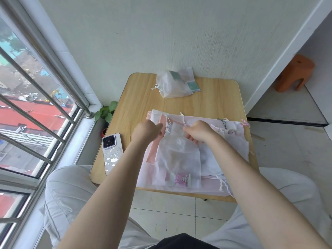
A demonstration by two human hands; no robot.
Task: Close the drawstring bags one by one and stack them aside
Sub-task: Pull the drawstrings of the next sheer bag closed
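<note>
One sheer white drawstring bag, mouth gripped by both hands.

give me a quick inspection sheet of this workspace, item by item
surface: small wooden table, set against the wall.
job's things: white bag on a loose pile of bags; closed bags stacked at the far edge.
clutter: phone near the table's left edge.
hands: left hand and right hand each pinch the white bag's top.
cables: nothing seen.
surroundings: barred window, potted plant, orange stool.
</note>
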